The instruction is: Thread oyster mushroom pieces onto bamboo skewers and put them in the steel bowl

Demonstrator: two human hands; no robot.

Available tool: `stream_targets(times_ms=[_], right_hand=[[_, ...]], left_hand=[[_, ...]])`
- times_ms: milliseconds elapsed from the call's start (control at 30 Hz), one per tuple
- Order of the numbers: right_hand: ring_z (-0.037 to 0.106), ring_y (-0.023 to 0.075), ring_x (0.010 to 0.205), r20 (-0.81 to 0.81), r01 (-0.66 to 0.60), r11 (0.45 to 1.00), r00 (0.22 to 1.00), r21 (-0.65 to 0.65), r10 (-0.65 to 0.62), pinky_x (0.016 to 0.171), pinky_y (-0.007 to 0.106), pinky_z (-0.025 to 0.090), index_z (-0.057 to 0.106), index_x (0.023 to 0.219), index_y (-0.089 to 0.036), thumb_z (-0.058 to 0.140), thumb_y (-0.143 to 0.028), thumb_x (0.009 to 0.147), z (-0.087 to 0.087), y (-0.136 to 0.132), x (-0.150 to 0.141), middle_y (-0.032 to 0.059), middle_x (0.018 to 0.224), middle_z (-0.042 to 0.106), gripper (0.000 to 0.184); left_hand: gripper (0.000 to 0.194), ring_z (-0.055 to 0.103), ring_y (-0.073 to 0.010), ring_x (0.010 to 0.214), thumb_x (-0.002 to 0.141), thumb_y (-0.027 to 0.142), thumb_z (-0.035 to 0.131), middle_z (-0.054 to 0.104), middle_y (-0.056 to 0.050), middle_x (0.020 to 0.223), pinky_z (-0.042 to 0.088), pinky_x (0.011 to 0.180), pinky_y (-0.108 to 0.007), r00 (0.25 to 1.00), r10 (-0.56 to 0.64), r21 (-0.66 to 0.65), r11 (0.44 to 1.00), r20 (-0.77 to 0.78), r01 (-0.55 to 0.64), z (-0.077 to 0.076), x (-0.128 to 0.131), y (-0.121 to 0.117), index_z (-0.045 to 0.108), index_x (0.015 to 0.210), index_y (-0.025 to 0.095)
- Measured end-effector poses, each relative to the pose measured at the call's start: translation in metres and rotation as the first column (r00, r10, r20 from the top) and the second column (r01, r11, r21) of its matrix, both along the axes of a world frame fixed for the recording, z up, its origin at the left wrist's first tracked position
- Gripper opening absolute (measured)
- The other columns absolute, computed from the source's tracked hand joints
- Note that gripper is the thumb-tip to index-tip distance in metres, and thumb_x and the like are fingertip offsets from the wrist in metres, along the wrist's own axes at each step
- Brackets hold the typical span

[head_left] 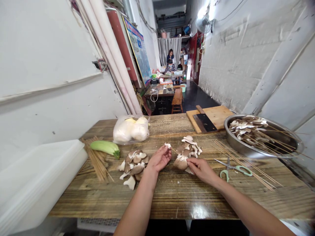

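My left hand [161,158] is palm up with its fingers curled, pinching a small oyster mushroom piece [167,145] at the fingertips. A thin stick shows just beside those fingers. My right hand [201,167] has its fingers closed on the edge of an oyster mushroom [181,163] in the right-hand cluster of brown and white mushrooms [189,147]; the exact grip is partly hidden. Left of my left hand lies a loose heap of torn oyster mushrooms [136,165]. Scissors with green handles [231,167] lie spread beside my right wrist, near several bamboo skewers [248,167].
A metal basin [246,149] holds skewered mushrooms at right. Behind are a cleaver [205,122] on a cutting board [221,114] and a plastic bag [131,129]. A green gourd [105,147] rests on skewers [98,164] near white plastic tubs [49,177]. Two people sit or stand far back.
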State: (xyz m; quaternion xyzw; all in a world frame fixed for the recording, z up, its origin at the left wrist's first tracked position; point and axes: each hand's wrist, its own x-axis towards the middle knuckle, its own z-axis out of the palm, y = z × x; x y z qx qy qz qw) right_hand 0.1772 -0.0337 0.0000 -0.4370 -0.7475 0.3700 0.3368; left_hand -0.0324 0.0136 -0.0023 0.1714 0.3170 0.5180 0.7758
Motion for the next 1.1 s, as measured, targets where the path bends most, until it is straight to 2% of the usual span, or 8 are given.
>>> stream_targets(times_ms=[200, 433, 667, 933, 1100], right_hand=[[0.039, 0.0102, 0.051, 0.003, -0.006, 1.0, 1.0, -0.015, 0.006, 0.049, 0.02, 0.028, 0.052, 0.066, -0.017, 0.039, -0.031, 0.087, 0.0012, 0.0001, -0.0002, -0.0031, 0.054, 0.041, 0.029], [0.039, 0.0104, 0.052, 0.011, 0.005, 1.0, 1.0, 0.011, -0.005, 0.05, 0.02, 0.029, 0.045, 0.06, -0.018, 0.039, -0.032, 0.087, 0.0041, -0.0002, -0.0005, -0.0031, 0.053, 0.04, 0.031], [0.039, 0.0109, 0.053, 0.015, 0.012, 0.999, 1.0, 0.033, -0.013, 0.05, 0.02, 0.029, 0.049, 0.061, -0.017, 0.039, -0.033, 0.087, 0.0034, -0.0004, -0.0006, -0.0027, 0.054, 0.042, 0.032], [0.041, 0.0113, 0.055, 0.03, 0.012, 0.999, 0.999, 0.032, -0.013, 0.052, 0.021, 0.03, 0.054, 0.066, -0.016, 0.039, -0.031, 0.087, 0.0007, 0.0004, 0.0004, -0.002, 0.057, 0.045, 0.03], [0.044, 0.0123, 0.058, 0.032, 0.023, 0.999, 0.999, 0.041, -0.024, 0.055, 0.022, 0.032, 0.054, 0.065, -0.016, 0.039, -0.032, 0.087, -0.0006, 0.0019, 0.0011, -0.001, 0.06, 0.049, 0.031]], left_hand=[[0.008, 0.058, -0.0084, 0.063, 0.075, 0.012, 0.062, 0.062, -0.004, 0.074, 0.049, 0.058, -0.019, 1.0, -0.008, 0.013, 1.0, 0.011, 0.008, -0.0006, 0.0009, 0.0002, 0.058, 0.082, 0.012], [0.008, 0.057, -0.0084, 0.06, 0.079, 0.018, 0.059, 0.062, -0.005, 0.071, 0.049, 0.056, -0.019, 1.0, -0.022, -0.079, 0.997, 0.018, 0.024, -0.0007, 0.0024, -0.0003, 0.058, 0.08, 0.011], [0.006, 0.055, -0.0074, 0.057, 0.079, 0.016, 0.058, 0.059, -0.003, 0.066, 0.048, 0.054, -0.019, 1.0, -0.012, -0.14, 0.99, 0.024, 0.015, -0.001, 0.0027, 0.001, 0.058, 0.077, 0.011], [0.011, 0.055, -0.0068, 0.058, 0.07, 0.012, 0.067, 0.059, 0.0, 0.068, 0.043, 0.05, -0.016, 0.997, 0.046, -0.024, 0.999, -0.058, -0.048, -0.0016, -0.0002, 0.0012, 0.058, 0.076, 0.013], [0.024, 0.053, -0.0051, 0.059, 0.065, 0.012, 0.071, 0.062, 0.0, 0.074, 0.042, 0.054, -0.016, 0.984, 0.088, 0.089, 0.993, -0.158, -0.074, -0.0035, 0.001, 0.002, 0.062, 0.087, 0.014]])
